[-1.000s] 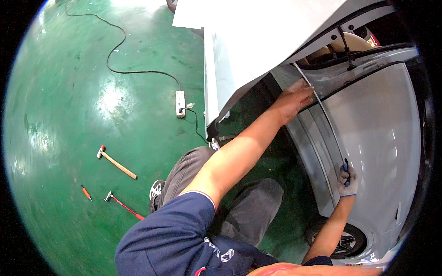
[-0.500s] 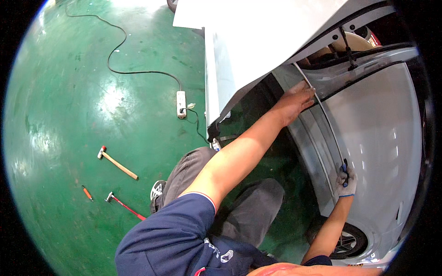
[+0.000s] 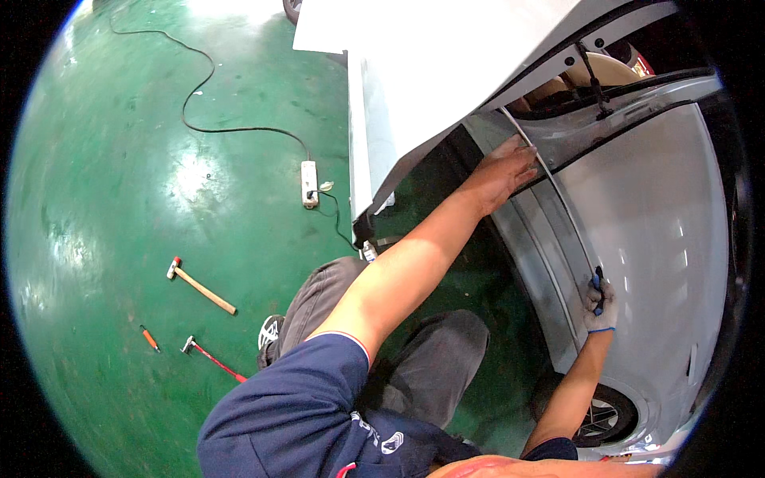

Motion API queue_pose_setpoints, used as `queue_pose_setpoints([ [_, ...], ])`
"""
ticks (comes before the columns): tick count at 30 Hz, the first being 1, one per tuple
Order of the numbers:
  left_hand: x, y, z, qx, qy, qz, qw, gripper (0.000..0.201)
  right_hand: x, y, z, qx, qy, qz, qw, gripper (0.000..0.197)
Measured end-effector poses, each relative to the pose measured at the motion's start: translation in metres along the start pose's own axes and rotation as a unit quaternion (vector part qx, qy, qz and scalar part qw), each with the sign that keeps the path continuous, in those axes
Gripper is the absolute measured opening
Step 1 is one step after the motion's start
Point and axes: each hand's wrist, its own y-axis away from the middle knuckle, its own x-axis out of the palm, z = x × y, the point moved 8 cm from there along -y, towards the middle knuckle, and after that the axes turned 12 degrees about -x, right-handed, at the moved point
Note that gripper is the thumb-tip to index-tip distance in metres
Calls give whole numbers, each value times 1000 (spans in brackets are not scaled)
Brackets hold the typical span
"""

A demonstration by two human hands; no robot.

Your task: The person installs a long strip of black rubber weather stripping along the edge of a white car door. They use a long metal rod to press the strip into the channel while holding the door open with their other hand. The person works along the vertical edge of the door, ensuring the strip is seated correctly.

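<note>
A long, thin metal rod (image 3: 567,205) with a blue-and-black handle (image 3: 598,288) runs along the side of a pale car (image 3: 653,215). My right hand (image 3: 602,309), in a white glove with a blue cuff, is closed round the handle. Farther up, my bare left hand (image 3: 504,171) has its fingers bent against the rod, close to the door opening. The rod's far end passes under the edge of the open white door (image 3: 446,64) and is hidden there.
On the green floor at left lie a wooden-handled mallet (image 3: 203,288), a red-handled hammer (image 3: 215,360) and an orange-handled tool (image 3: 151,340). A white power strip (image 3: 309,185) with a black cord (image 3: 239,129) lies by the door. A small bottle (image 3: 369,251) stands near my knee.
My view has shifted slightly, so most things sit a little farther left. Both hands keep their places on the rod, and the right hand with the handle appears slightly higher.
</note>
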Motion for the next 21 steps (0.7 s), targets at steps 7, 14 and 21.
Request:
queue_pose_setpoints([
  [7, -9, -5, 6, -3, 2, -19, 1000, 56, 9, -8, -15, 15, -20, -6, 1000, 19],
  [14, -8, 3, 3, 3, 13, -43, 999, 58, 7, 11, -24, -14, -21, -41, 999, 19],
  [21, -4, 5, -7, 15, 31, -8, 999, 56, 15, 18, -22, -37, 1, -54, 998, 18],
])
